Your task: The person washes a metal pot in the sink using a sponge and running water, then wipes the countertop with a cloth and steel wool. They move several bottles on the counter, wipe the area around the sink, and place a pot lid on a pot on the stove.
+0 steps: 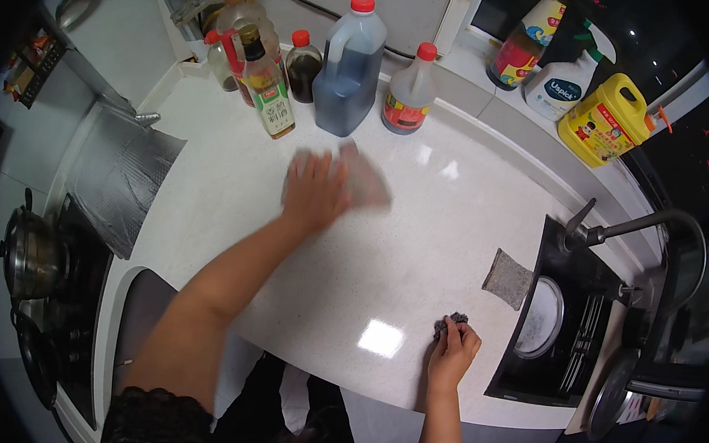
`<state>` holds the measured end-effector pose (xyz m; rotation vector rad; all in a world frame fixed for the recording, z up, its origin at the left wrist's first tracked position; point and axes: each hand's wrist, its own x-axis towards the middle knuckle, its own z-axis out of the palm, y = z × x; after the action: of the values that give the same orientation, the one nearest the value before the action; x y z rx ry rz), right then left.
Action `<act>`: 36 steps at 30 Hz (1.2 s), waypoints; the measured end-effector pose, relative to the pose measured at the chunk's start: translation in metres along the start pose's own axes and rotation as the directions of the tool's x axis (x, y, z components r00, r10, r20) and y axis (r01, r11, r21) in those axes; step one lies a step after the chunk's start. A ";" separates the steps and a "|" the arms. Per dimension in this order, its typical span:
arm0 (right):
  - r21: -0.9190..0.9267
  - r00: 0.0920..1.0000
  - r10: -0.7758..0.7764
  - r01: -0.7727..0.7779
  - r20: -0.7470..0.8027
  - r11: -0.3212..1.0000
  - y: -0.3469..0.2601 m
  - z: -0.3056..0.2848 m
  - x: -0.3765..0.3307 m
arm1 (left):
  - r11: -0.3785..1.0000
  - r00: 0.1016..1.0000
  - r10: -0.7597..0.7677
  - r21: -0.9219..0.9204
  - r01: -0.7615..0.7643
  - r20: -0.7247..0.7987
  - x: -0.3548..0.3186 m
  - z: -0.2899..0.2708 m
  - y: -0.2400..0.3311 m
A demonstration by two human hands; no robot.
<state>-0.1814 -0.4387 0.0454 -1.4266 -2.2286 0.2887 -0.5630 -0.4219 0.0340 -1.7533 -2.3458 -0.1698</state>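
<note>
My left hand, blurred by motion, presses down on a pale brownish-grey cloth on the white countertop. The cloth spreads out to the right of the fingers, just in front of a row of bottles. Near the counter's front edge, my right hand pinches a small crumpled dark grey wad; whether it is rag or scrubber I cannot make out. A flat grey cleaning pad lies beyond that hand, beside the black sink.
At the back stand a large jug of dark liquid, a green-labelled bottle and a red-capped bottle. The windowsill holds a white spray bottle and a yellow jug. A white plate sits in the sink; a pot is on the stove.
</note>
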 end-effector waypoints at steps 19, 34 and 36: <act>-0.063 0.995 0.087 -0.090 -0.044 0.994 -0.007 0.013 -0.006 | 0.983 0.983 -0.179 -0.020 0.180 0.051 -0.032 -0.006 -0.043; -0.156 0.981 0.163 -0.177 -0.101 0.972 -0.010 0.017 -0.003 | 0.885 0.951 0.277 -0.422 -0.198 0.135 -0.185 -0.089 -0.054; -0.162 0.981 0.150 -0.169 -0.126 0.972 -0.005 0.021 -0.008 | 0.879 0.868 -0.151 -0.337 0.337 0.473 -0.183 -0.107 -0.125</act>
<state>-0.1932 -0.4471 0.0272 -1.6742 -2.0928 0.0654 -0.6226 -0.6513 0.0989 -1.7961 -3.0580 -0.3729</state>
